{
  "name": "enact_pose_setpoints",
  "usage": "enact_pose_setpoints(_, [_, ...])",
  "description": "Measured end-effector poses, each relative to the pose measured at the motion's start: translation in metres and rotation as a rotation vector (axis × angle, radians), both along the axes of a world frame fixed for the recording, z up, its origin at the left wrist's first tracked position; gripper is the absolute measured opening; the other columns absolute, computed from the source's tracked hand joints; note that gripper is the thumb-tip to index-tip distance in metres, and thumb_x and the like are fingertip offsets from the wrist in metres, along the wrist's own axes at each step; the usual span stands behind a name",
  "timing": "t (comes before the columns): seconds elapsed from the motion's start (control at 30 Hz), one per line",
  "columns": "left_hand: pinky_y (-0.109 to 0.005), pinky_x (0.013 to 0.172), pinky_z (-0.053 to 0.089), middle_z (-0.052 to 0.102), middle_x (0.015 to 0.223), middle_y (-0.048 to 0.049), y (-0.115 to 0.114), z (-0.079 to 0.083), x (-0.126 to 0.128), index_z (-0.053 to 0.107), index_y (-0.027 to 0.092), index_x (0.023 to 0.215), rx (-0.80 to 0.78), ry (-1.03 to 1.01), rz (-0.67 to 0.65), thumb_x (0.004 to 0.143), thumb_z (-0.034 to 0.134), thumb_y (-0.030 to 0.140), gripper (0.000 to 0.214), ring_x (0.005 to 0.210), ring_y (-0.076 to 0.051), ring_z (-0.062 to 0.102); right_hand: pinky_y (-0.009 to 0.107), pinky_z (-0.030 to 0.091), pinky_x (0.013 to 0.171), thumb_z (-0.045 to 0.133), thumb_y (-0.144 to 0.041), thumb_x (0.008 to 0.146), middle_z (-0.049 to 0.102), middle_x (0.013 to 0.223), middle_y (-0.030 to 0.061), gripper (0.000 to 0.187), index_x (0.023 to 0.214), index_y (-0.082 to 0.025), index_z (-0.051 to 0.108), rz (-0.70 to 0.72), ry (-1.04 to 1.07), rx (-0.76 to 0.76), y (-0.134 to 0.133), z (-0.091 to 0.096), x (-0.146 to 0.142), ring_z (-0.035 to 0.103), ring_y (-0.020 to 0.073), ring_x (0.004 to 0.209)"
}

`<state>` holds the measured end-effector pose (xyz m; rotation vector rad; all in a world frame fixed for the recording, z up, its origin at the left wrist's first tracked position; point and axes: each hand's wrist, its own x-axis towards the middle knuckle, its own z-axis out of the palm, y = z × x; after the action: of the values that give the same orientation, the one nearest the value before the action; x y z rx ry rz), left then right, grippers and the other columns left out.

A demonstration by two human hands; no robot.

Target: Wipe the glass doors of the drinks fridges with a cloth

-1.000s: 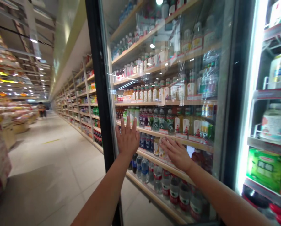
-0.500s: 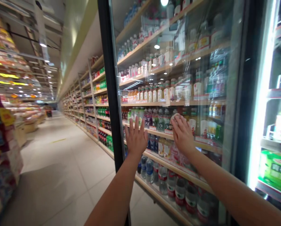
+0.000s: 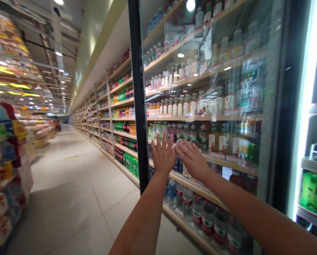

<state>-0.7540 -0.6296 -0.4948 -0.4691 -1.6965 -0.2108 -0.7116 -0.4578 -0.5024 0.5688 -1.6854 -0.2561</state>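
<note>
A tall glass door (image 3: 227, 106) with a black frame edge (image 3: 138, 106) stands in front of me, and shelves of drink bottles (image 3: 190, 106) show through it. My left hand (image 3: 163, 156) lies flat on the glass at mid height with its fingers spread upward. Beside it my right hand (image 3: 192, 160) is pressed flat on the same pane, its fingertips almost touching the left hand. Whether anything lies under the right palm is hidden.
A lit chiller interior (image 3: 315, 141) with green packs (image 3: 313, 191) opens at the right. The tiled aisle (image 3: 75, 191) runs away to the left past long shelves (image 3: 115, 117). A display of coloured packets (image 3: 4, 166) stands at the near left.
My right hand slid up the glass, then leftward until it reached my left hand. The left hand stayed flat on the pane. The door edge has shifted right in view.
</note>
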Motion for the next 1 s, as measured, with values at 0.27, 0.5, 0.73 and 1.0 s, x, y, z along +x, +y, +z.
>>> enact_pose_setpoints(0.27, [-0.06, 0.125, 0.016, 0.025, 0.166, -0.0092, 0.0, 0.0, -0.001, 0.041, 0.022, 0.157, 0.008, 0.009, -0.003, 0.102, 0.052, 0.027, 0.056, 0.156, -0.033, 0.014, 0.048, 0.025, 0.126, 0.047, -0.015, 0.1, 0.042, 0.157, 0.0081, 0.055, 0.154, -0.02, 0.043, -0.1, 0.028, -0.187, 0.049, 0.003, 0.011, 0.027, 0.0233, 0.153])
enact_pose_setpoints(0.5, [-0.058, 0.126, 0.017, 0.026, 0.166, -0.0095, 0.001, 0.001, 0.0, 0.043, 0.021, 0.156, 0.007, 0.004, 0.036, 0.101, 0.052, 0.027, 0.056, 0.155, -0.033, 0.016, 0.043, 0.023, 0.128, 0.039, -0.008, 0.098, 0.039, 0.16, 0.0014, 0.056, 0.151, -0.022, 0.046, -0.058, -0.132, 0.372, 0.091, -0.023, 0.027, 0.024, 0.0194, 0.154])
enact_pose_setpoints(0.73, [-0.06, 0.125, 0.017, 0.026, 0.165, -0.0102, 0.001, 0.0, -0.002, 0.044, 0.02, 0.156, 0.002, 0.006, 0.051, 0.101, 0.053, 0.028, 0.056, 0.155, -0.034, 0.015, 0.047, 0.032, 0.123, 0.046, -0.011, 0.1, 0.038, 0.159, 0.0118, 0.062, 0.16, -0.016, 0.031, -0.137, 0.023, -0.117, 0.12, -0.025, 0.031, 0.022, 0.0275, 0.155])
enact_pose_setpoints(1.0, [-0.06, 0.125, 0.017, 0.021, 0.167, -0.0106, 0.0, 0.001, -0.001, 0.04, 0.02, 0.157, 0.0, -0.013, 0.059, 0.101, 0.053, 0.026, 0.058, 0.156, -0.035, 0.011, 0.049, 0.03, 0.125, 0.043, -0.012, 0.102, 0.036, 0.16, 0.0079, 0.062, 0.161, -0.024, 0.028, -0.162, -0.01, -0.117, 0.15, -0.033, 0.035, 0.027, 0.0249, 0.153])
